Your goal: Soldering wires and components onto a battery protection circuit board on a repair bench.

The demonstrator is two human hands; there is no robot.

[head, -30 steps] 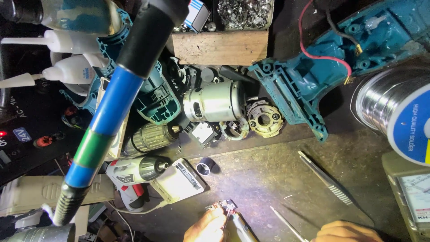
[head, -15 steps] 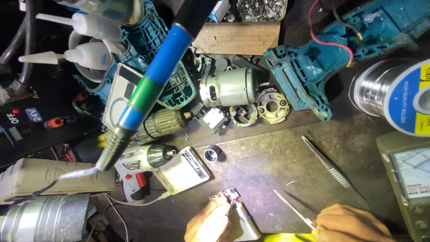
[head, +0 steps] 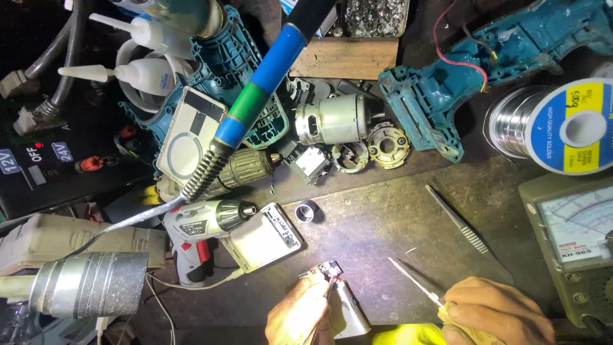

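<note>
Both hands risen into view; left hand (head: 299, 316) pinches small, seemingly circuit board (head: 329, 270)

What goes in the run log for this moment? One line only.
left hand: holds small circuit board with silver cell | right hand: holds thin probe, tip off board | tweezers lie on bench

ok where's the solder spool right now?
In the head view the solder spool lies at the far right edge of the bench, just above the analog meter and right of the teal drill housing, well clear of both hands.
</note>
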